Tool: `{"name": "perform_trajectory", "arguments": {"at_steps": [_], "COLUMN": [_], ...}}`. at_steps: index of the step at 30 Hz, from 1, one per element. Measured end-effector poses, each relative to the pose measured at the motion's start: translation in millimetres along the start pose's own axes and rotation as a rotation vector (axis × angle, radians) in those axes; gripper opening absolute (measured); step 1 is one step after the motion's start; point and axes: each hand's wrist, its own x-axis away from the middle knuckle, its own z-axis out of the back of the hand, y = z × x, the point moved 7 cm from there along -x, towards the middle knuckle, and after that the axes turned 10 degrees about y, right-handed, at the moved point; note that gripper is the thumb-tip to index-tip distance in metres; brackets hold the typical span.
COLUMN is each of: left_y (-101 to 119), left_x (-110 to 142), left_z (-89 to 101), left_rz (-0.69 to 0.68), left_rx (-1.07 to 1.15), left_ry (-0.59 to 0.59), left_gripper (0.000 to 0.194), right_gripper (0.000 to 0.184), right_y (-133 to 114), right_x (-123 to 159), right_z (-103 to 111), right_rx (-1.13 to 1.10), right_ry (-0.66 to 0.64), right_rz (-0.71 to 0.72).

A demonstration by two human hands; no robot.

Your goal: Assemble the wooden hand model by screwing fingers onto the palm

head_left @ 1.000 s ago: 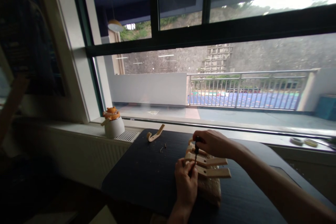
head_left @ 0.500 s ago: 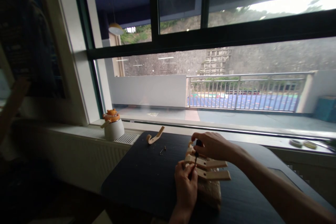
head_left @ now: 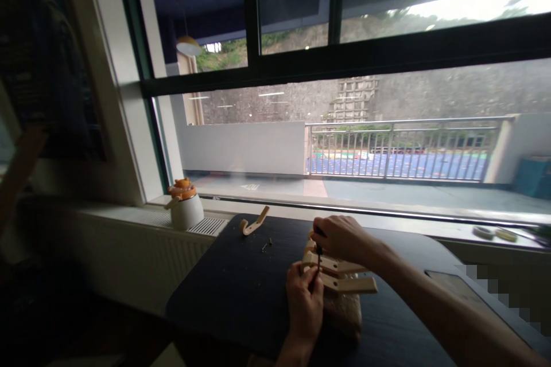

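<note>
A wooden rack with several hook arms (head_left: 344,284) lies on a dark table (head_left: 241,292). My right hand (head_left: 340,238) is closed round the top of a small dark screwdriver (head_left: 319,252) that stands upright over the rack. My left hand (head_left: 305,298) sits at the rack's near left end, fingers pinched round the screwdriver's lower shaft. A loose wooden hook (head_left: 255,222) lies at the table's far edge, and two small screws (head_left: 267,245) lie beside it.
A white pot with an orange lid (head_left: 186,206) stands on the radiator sill to the left. A large window runs behind the table. Small rings (head_left: 491,233) rest on the sill at right. A blurred arm shows at the far left edge.
My right hand has shifted slightly on the screwdriver's top. The left hand and the rack stay put. The view has drifted a little.
</note>
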Motion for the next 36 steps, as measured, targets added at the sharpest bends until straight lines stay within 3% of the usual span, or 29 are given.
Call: {"name": "perform_trajectory", "arguments": {"at_steps": [6,12,17,23,33,36], "left_y": [-2,-2,-1,-1,1,2], "left_x": [1,1,0,0,0,-1], "left_z": [-0.2,1.4,0.9,1.3,2.8,3.0], "left_rz": [0.005,0.0,-0.008,-0.024,-0.03,-0.028], "left_rx": [-0.001,-0.019,-0.022,-0.014,-0.011,-0.006], "left_ry": [0.013,0.033,0.023,0.033,0.052,0.045], "left_gripper": [0.024,0.023,0.024,0.024,0.022,0.022], "right_gripper": [0.022,0.022,0.031,0.022,0.033,0.029], "right_y": [-4,6,5,-4,2,-1], "right_x": [4,2,2,3,1,1], "right_z": [4,-7,-4,4,3,4], "right_rx": [-0.049,0.008,0.07,0.04,0.088,0.077], "right_ry": [-0.014,-0.012,-0.01,-0.046,-0.027,-0.025], "right_rz": [0.07,0.01,-0.032,0.041,-0.008,0.011]}}
